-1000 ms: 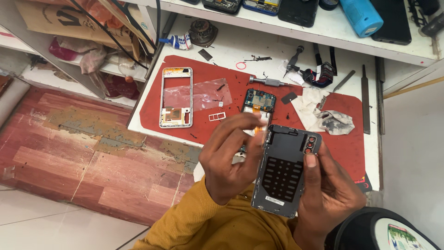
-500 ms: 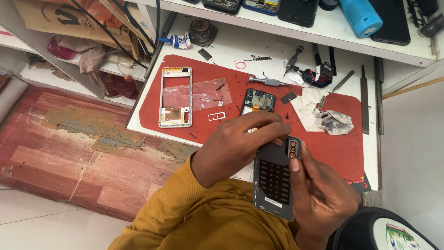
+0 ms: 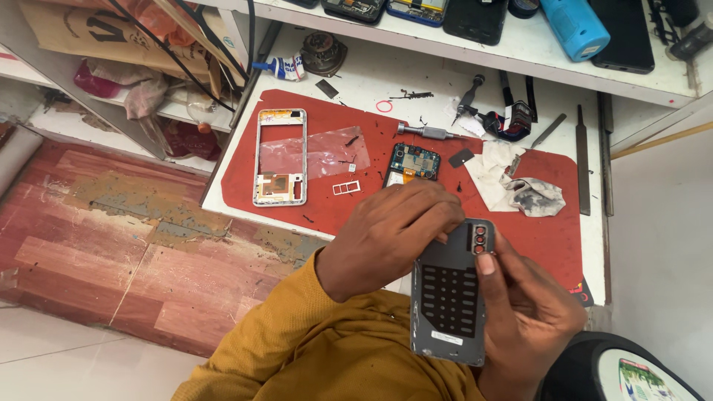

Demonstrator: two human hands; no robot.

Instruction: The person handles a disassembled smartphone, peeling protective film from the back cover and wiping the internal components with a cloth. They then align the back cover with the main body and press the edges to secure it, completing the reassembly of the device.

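Observation:
I hold a dark grey phone back cover (image 3: 449,304) with its inner side up, above the near edge of the red work mat (image 3: 549,238). My left hand (image 3: 394,234), in a mustard sleeve, grips the cover's upper left edge with its fingers curled over the top. From the right side my right hand (image 3: 531,319) clasps the cover, thumb pressed just below the camera cut-outs at the top right corner. On the mat beyond lie a phone circuit board (image 3: 414,162), a small white tray frame (image 3: 346,188) and an empty phone mid-frame (image 3: 280,157).
A clear film (image 3: 327,152), a metal screwdriver (image 3: 427,132), crumpled cloths (image 3: 520,189) and a flat file (image 3: 583,160) lie on the white bench. The shelf behind carries phones and a blue cylinder (image 3: 573,26). A round black object (image 3: 631,371) sits at lower right.
My left hand has slid up from the cover's left side onto its top edge. The cover has turned more upright and shifted slightly right in my right hand.

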